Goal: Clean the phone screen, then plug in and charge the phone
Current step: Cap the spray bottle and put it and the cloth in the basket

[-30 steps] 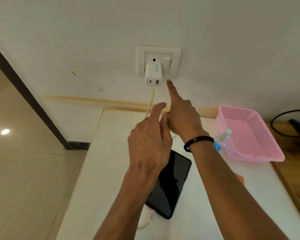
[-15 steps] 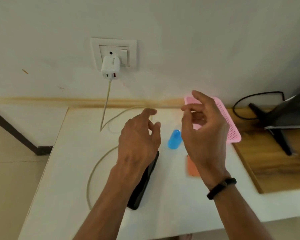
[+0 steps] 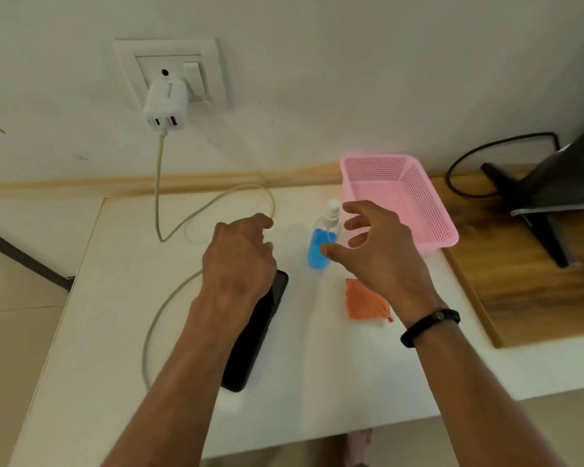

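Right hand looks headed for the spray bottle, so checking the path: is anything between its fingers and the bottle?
Nothing visible. The right hand is open beside the spray bottle, thumb nearly at it. The pink basket stands behind, the orange cloth lies nearer, both off the path.

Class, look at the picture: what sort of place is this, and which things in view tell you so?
Probably a home or office desk against a wall. A wall socket holds a charger, a phone lies on the white table, and a monitor stand sits to the right.
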{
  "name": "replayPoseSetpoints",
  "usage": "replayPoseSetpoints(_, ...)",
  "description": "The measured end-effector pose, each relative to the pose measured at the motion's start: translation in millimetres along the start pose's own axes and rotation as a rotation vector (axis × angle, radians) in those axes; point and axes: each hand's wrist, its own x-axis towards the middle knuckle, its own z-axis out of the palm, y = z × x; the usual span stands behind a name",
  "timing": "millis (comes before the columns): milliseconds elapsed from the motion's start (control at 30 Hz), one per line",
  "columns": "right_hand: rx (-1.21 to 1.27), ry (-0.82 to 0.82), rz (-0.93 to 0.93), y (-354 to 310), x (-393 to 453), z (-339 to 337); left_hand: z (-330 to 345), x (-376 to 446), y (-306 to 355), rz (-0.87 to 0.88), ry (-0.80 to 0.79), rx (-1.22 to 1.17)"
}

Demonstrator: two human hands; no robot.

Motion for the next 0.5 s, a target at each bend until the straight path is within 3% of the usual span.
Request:
replayPoseSetpoints(267,-0.043,0.108,-0.067,-27,-4,10,-4,-5,0,0.088,-0.093,-0.082)
replayPoseSetpoints(500,-0.018,0.235,-0.197,-51,-18,4,-7,-8,11,0.205,-0.044,-0.303)
